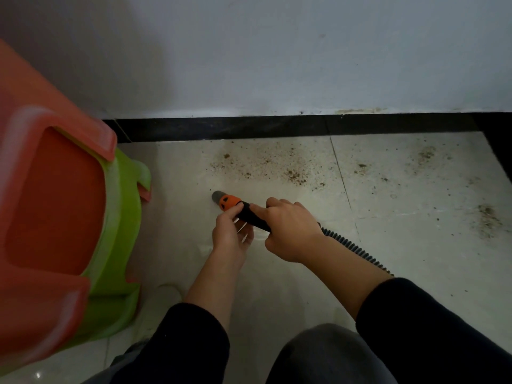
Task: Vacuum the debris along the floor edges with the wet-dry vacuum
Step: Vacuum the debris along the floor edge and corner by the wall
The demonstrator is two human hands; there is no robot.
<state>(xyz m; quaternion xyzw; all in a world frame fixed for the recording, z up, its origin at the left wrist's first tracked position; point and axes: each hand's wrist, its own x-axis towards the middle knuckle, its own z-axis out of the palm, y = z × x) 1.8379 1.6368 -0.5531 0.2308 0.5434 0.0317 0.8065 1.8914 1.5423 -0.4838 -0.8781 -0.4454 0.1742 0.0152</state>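
Head view: left hand (231,235) and right hand (291,230), fingers curled around the vacuum wand (246,213).

Home room, tiled floor (277,286), black skirting (249,128), stacked plastic stools (69,217)

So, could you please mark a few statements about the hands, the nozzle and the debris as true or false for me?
1. The left hand and right hand both hold the vacuum nozzle. True.
2. The nozzle's grey tip rests in the thickest debris. False: that patch lies beyond the tip, nearer the black baseboard.
3. The corrugated hose trails off to the person's right. True.
4. The stacked plastic stools are both blue. False: an orange one sits over a green one.
5. The floor tile right of the grout line is free of debris. False: several scattered patches lie there too.
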